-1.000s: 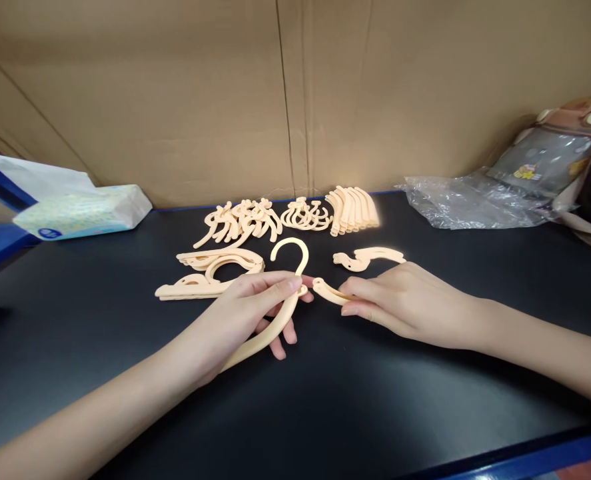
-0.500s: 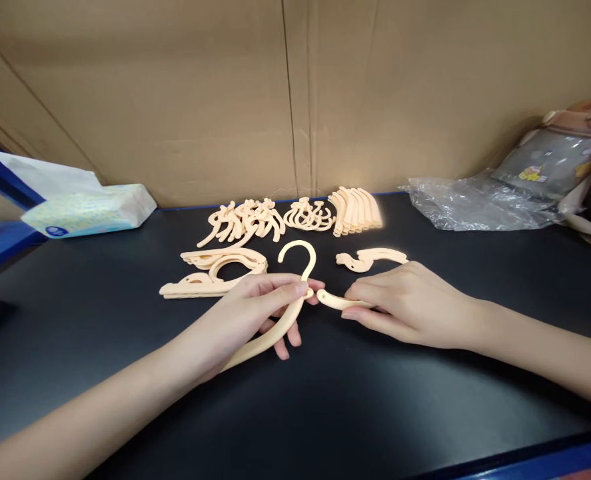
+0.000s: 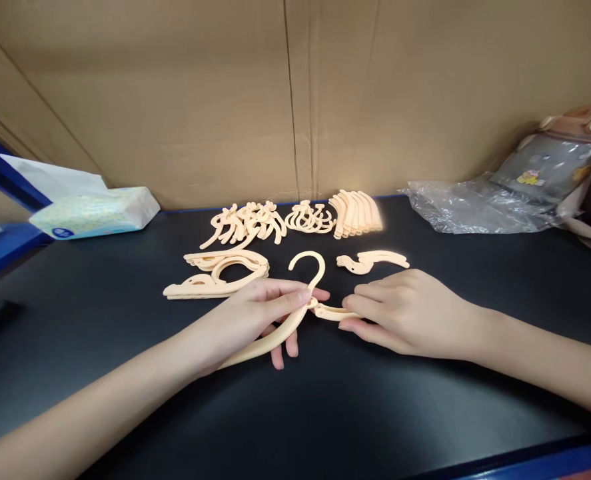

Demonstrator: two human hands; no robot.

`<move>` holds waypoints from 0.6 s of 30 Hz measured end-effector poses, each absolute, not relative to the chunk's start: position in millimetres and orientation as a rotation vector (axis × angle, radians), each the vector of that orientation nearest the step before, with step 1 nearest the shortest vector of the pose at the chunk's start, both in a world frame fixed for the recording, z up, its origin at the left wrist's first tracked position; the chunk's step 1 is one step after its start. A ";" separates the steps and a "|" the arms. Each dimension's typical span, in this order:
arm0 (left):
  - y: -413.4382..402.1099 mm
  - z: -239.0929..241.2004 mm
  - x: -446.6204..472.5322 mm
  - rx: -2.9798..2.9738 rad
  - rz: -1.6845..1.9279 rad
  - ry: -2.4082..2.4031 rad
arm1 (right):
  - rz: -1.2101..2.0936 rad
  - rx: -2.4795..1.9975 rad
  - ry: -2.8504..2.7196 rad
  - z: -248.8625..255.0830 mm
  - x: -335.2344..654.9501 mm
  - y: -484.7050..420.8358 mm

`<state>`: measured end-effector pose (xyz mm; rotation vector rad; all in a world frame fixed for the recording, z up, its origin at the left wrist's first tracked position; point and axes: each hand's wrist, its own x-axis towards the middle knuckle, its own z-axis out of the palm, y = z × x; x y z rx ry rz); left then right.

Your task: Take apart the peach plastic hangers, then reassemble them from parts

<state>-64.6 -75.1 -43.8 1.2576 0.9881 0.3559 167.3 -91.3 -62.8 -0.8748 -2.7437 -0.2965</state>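
Observation:
Cream plastic clothes-hanger parts are in both hands, over the dark table [image 3: 295, 413]. My left hand [image 3: 270, 307] is closed, its thumb and fingers pinching a hanger hook [image 3: 320, 267] where it meets a curved hanger arm [image 3: 270, 343]. That arm slants down to the left, partly under my wrist. My right hand [image 3: 405, 313] is closed on a second hanger arm [image 3: 330, 313], whose holed end meets or nearly meets the joint below the hook; I cannot tell whether they are linked. The far end of this arm is hidden by my fingers.
Folded hangers [image 3: 215, 287] lie left of my hands. Behind are piles of arm pieces [image 3: 250, 223], hooks [image 3: 310, 219] and curved arms [image 3: 356, 213]. One more piece [image 3: 372, 260] lies beyond my right hand. Tissues [image 3: 100, 212] stand left; a clear plastic bag [image 3: 480, 203] lies right.
The right hanger arm's end has come up against the joint under the hook, closing the small gap. My left hand with the hook has shifted slightly right and down in view.

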 end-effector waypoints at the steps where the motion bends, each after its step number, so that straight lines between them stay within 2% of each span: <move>1: -75.1 -43.5 -64.5 1.265 0.355 0.989 | -0.296 -0.874 -2.748 -62.5 167.3 -91.6; 18: -74.3 -42.5 -67.6 1.272 0.276 0.884 | -0.479 -0.800 -2.689 -63.2 164.1 -94.3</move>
